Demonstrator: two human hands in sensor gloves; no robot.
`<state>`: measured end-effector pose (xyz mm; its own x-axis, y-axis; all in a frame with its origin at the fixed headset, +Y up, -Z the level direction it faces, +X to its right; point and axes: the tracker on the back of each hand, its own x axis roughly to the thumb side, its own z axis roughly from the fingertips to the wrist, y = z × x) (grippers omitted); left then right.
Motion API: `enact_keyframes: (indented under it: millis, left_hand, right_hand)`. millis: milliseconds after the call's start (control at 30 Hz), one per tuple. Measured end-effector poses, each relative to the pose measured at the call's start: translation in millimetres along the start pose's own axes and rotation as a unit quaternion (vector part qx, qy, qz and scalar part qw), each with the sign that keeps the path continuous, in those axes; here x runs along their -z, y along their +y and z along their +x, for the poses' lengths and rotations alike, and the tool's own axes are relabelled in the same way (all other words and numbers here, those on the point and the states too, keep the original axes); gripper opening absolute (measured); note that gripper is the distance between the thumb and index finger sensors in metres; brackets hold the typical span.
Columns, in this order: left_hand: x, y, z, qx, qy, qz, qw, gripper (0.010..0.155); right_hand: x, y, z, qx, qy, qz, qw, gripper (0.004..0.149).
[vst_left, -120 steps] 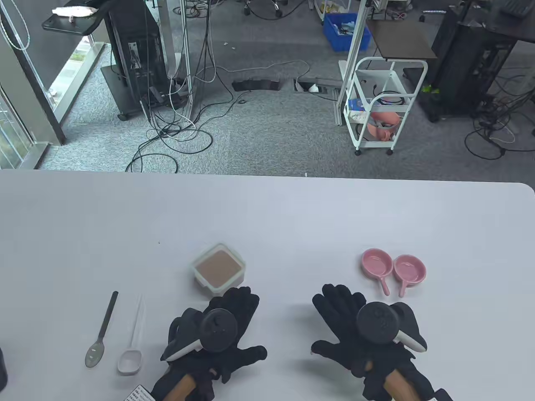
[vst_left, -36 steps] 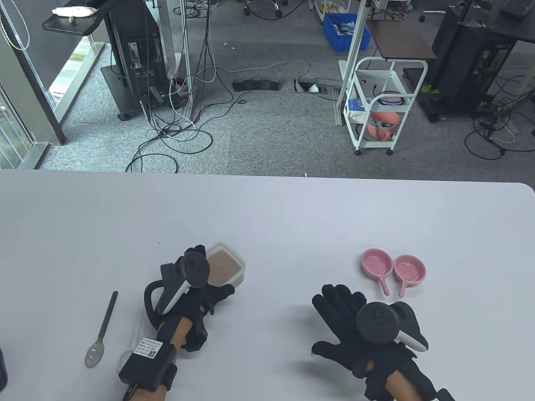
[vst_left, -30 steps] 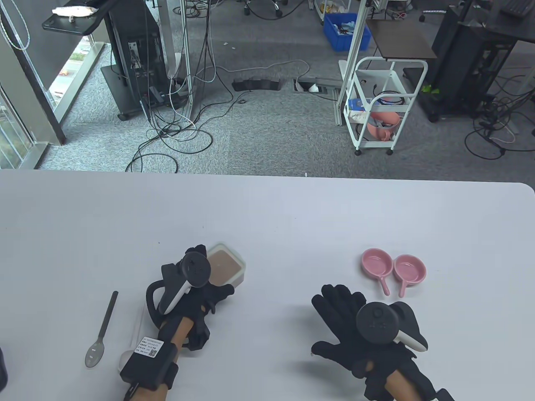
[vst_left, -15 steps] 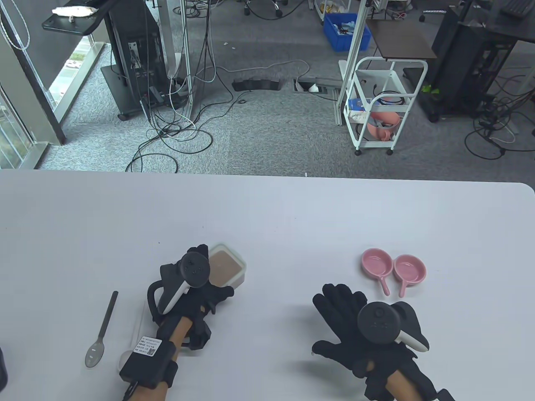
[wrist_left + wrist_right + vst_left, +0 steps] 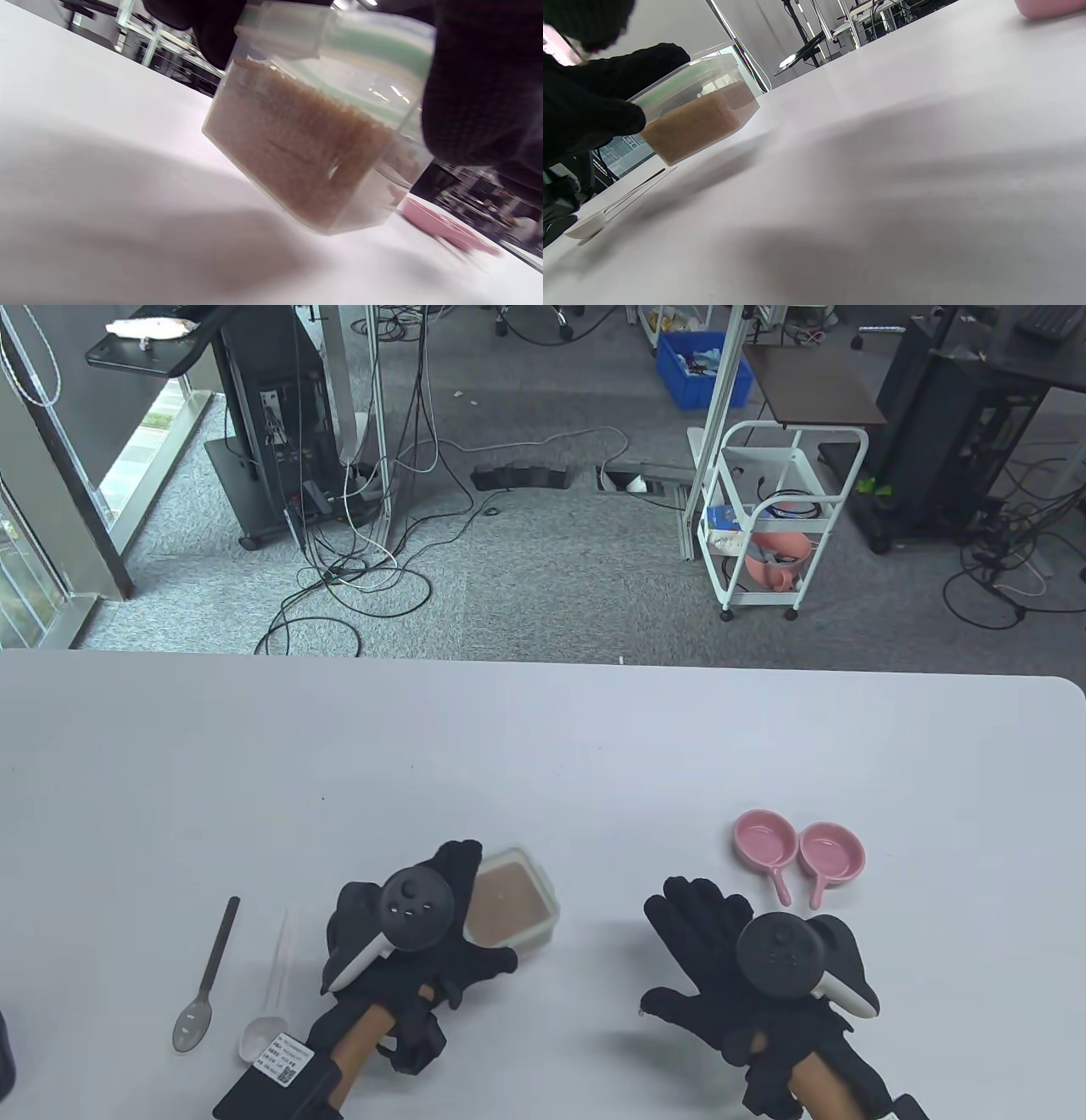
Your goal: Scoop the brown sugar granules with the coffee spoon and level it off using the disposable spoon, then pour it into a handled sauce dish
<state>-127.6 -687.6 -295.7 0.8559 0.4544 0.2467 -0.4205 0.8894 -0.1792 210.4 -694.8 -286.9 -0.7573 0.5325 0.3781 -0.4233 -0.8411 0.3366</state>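
Sugar tub moved nearer/right vs 0.5 s ago, L hand fingers clamped on its rim, tilted off surface, prob. for reach; R hand flat, empty.

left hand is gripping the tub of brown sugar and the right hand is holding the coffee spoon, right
Not quite. The left hand does grip the tub of brown sugar, but the right hand holds nothing: the table view shows its fingers spread over the table, and the coffee spoon lies untouched at far left.
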Motion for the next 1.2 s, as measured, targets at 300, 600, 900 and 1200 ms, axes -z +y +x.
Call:
enact_keyframes:
  millis: [300,600,900,1200]
  left_hand:
    - [-15,-39,59,-0.014,-0.107,-0.079,0.991,0.12]
    - [-14,-55,62,0.002,-0.132,-0.086,0.987,0.12]
    - [-7,-63,52,0.006,-0.124,-0.111,0.986,0.119]
    - [-5,-65,48,0.004,-0.12,-0.117,0.986,0.119]
  right_hand:
    - [-1,-1,-2,0.005,0.0,0.002,1.0,0.088]
    - [2,5,0,0.012,-0.01,0.032,0.999,0.088]
    - [7,17,2,0.013,-0.006,0.065,0.998,0.088]
    - [7,15,-1,0.018,0.016,0.065,0.998,0.086]
